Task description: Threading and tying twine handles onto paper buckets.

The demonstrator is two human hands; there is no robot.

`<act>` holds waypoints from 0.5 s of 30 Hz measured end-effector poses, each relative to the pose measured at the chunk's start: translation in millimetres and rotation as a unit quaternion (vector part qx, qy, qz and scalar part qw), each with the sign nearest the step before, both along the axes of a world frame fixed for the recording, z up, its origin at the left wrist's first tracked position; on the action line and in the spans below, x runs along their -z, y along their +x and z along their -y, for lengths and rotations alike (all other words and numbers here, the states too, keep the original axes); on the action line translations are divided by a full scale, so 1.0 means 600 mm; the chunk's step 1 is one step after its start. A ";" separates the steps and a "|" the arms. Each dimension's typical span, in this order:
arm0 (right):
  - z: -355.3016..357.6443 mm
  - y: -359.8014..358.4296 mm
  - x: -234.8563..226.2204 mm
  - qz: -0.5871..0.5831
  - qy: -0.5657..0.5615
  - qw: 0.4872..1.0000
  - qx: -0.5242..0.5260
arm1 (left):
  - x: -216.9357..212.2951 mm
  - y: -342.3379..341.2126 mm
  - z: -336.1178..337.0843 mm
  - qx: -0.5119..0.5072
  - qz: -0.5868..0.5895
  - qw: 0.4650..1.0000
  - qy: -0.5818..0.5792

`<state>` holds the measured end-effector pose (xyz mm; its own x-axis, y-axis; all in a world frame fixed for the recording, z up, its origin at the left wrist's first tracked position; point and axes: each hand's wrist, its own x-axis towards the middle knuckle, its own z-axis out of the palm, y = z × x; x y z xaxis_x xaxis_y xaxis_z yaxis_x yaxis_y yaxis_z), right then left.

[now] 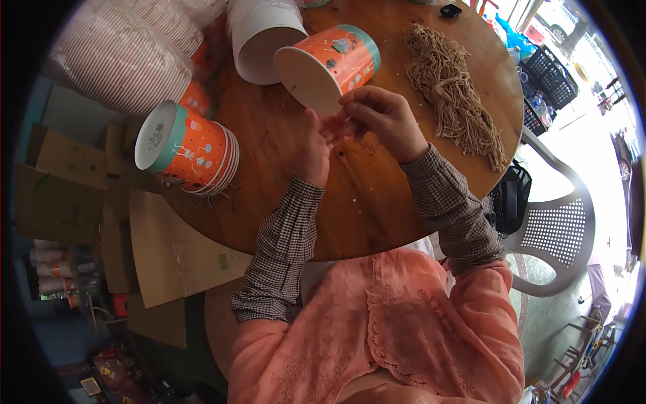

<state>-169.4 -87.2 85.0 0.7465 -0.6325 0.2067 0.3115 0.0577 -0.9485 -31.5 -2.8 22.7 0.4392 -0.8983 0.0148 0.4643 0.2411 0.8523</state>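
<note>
An orange paper bucket [336, 64] with a teal rim lies on its side on the round wooden table [377, 209], its white bottom facing me. My left hand [314, 149] and my right hand [380, 120] meet just below that bottom. The fingertips of both pinch something thin between them, probably a piece of string; it is too small to see clearly. A heap of tan string pieces [452, 91] lies to the right of my right hand.
A stack of orange buckets [192, 149] lies on its side at the table's left edge. A white bucket [261, 37] and wrapped stacks [128, 54] sit at the back left. Flat cardboard [161, 249] lies on the floor left, a white plastic chair [558, 236] right.
</note>
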 end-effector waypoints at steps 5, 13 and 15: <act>0.024 0.011 0.036 0.007 0.056 0.998 0.009 | -0.008 0.006 -0.005 0.148 -0.029 0.986 0.069; 0.034 -0.002 0.042 -0.024 0.025 0.998 0.056 | -0.032 -0.002 -0.018 0.046 0.169 0.980 0.089; 0.033 -0.009 0.036 -0.114 -0.040 0.990 0.079 | -0.041 -0.003 -0.021 0.009 0.220 0.972 0.085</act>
